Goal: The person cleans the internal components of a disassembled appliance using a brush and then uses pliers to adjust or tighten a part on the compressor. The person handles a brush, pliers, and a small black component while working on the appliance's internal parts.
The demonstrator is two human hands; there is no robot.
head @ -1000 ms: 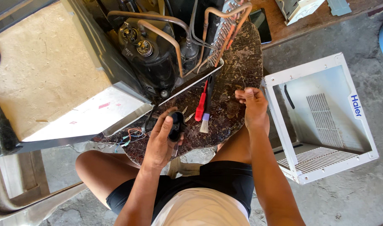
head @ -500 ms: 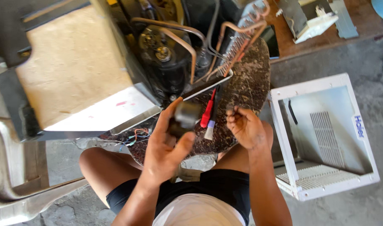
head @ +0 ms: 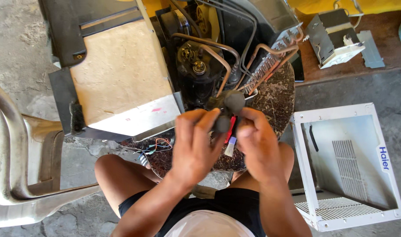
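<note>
My left hand (head: 195, 142) and my right hand (head: 256, 145) are raised together in front of me, both gripping a small black part with rounded ends (head: 227, 109). Under them a red-handled brush (head: 229, 145) with pale bristles lies on a round, scratched table top (head: 275, 101). Just beyond stands an opened air-conditioner unit with a black compressor (head: 196, 74), copper pipes (head: 218, 52) and a fin coil (head: 264, 68). A beige foam block (head: 117, 74) covers the unit's left side. Loose coloured wires (head: 159, 145) hang at the unit's near edge.
A white metal casing (head: 349, 166) with a vent grille lies on the concrete floor at my right. A plastic chair (head: 20, 175) stands at the left. At the back right a wooden surface holds a grey and white box part (head: 334, 37).
Both hands have lifted toward the camera and come together. The left hand brought the black part up from the table, and the right hand has now joined it on the part.
</note>
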